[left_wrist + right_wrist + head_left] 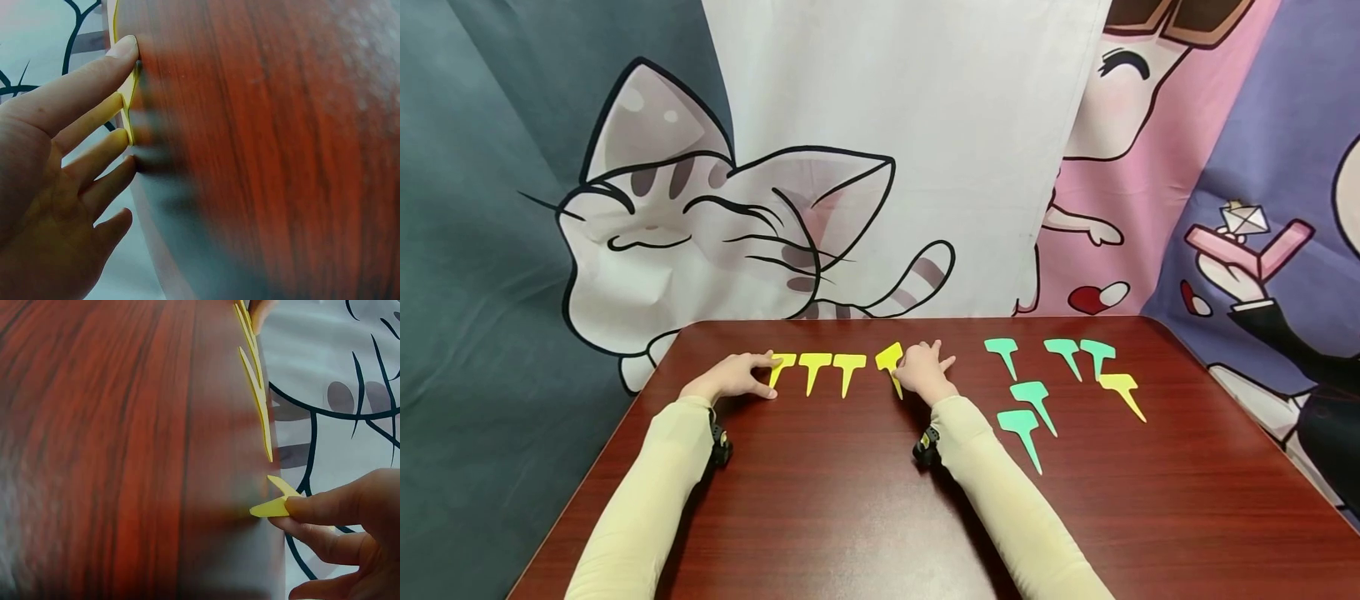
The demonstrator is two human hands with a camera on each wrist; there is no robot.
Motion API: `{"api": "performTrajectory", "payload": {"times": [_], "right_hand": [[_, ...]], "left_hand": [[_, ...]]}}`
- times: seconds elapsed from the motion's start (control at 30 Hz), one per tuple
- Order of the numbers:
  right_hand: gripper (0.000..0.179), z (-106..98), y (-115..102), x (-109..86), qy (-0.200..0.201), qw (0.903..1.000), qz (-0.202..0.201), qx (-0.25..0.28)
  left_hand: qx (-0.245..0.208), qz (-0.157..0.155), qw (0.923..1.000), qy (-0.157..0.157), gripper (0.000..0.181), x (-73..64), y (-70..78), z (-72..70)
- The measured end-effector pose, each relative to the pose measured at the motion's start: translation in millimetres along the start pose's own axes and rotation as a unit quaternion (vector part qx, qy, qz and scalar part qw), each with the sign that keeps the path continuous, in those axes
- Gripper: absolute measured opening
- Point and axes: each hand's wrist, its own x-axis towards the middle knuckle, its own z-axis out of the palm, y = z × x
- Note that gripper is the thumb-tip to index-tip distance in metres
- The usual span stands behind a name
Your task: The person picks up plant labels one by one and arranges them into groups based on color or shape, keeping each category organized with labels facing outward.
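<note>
My left hand is at the left end of a row of yellow T-shaped plant labels. Its extended fingers and thumb touch the leftmost label, partly covering it. Beside that lie two more yellow labels, a middle one and a right one, heads away from me and stems toward me. Between thumb and index finger, my right hand pinches another yellow plant label, tilted, right of the row. In the right wrist view this pinched label is close over the tabletop; its other fingers spread away.
Several green plant labels, among them a far one and a near one, lie to the right on the brown wooden table. One yellow label lies among them. A cartoon-printed curtain hangs behind the far edge.
</note>
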Motion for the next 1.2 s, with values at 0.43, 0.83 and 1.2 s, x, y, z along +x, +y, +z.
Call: {"api": "performTrajectory", "payload": {"times": [0.43,0.83,1.2], "right_hand": [[0.018,6.1,-11.0,1.7,0.012,0.9995,0.029,-0.003],[0.027,8.1,-14.9,3.0,0.020,0.9989,0.038,-0.016],[0.030,8.7,-17.6,3.0,0.025,0.9992,0.031,-0.006]], "left_hand": [[0.002,0.001,1.0000,0.001,0.073,1.0,-0.8,0.6],[0.008,0.000,1.0000,0.000,0.074,0.1,-1.3,-0.7],[0.005,-0.002,1.0000,0.000,0.073,-2.5,1.6,-1.5]]}}
